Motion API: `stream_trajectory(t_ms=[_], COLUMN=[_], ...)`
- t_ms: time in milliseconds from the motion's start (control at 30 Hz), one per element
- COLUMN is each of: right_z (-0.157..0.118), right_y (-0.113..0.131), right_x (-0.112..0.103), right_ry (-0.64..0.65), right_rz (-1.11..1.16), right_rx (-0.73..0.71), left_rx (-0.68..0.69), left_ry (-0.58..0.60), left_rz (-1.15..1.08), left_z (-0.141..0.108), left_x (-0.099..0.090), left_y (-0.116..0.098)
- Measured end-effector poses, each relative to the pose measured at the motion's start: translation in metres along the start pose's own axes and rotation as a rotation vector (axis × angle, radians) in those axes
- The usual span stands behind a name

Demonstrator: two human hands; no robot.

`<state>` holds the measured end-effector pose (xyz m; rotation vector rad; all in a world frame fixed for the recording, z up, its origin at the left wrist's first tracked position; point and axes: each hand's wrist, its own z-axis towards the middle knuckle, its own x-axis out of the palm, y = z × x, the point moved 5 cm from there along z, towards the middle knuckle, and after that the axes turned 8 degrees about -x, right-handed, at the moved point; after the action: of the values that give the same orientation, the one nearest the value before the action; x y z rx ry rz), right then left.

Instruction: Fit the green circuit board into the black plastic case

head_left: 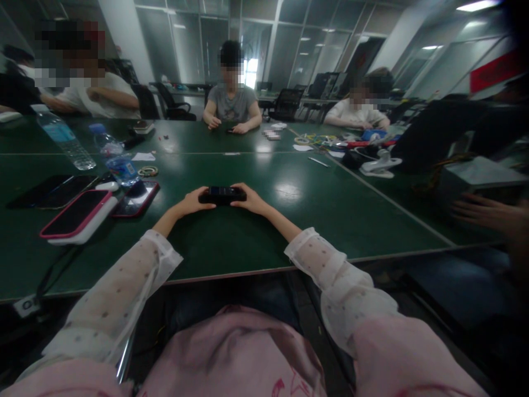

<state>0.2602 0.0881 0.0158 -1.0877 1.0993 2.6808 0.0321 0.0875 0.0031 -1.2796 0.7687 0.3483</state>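
A small black box-shaped device (223,195) with a dark, screen-like top is held just over the green table. My left hand (193,202) grips its left end, thumb along the near side and fingers behind. At the opposite end, my right hand (250,199) grips it the same way. Both forearms reach forward in sheer white dotted sleeves. What exactly the device is, I cannot make out.
On the green table (231,242), phones (78,214) and water bottles (66,138) stand to the left. Cables (314,140) and a white clamp (380,162) lie at the right. Several people sit around; another person's hand (487,212) is by a grey box (481,179).
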Motion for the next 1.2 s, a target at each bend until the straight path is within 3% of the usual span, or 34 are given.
stream_trajectory(t_ms=[367,567,700,800,1000,1200], right_z=[0.000,0.001,-0.005,-0.013,-0.027,-0.029], right_y=[-0.010,-0.010,-0.030,-0.050,-0.073,-0.079], right_x=[-0.004,-0.020,-0.041,-0.059,-0.077,-0.077], right_ry=[-0.087,-0.248,-0.456,-0.603,-0.642,-0.600], right_rz=[0.220,0.283,0.142,-0.089,-0.421,-0.484], right_rx=[0.102,0.167,0.251,0.301,0.365,0.455], left_rx=[-0.058,-0.052,-0.018,-0.012,-0.016,-0.016], left_ry=[-0.003,0.003,0.008,0.017,0.030,0.022], left_rz=[0.002,-0.027,-0.019,-0.012,-0.001,0.021], left_z=[-0.001,0.000,-0.003,-0.004,-0.004,-0.005], left_x=[0.000,0.000,-0.002,-0.002,-0.001,-0.002], left_y=[-0.002,-0.005,-0.011,-0.012,-0.011,-0.014])
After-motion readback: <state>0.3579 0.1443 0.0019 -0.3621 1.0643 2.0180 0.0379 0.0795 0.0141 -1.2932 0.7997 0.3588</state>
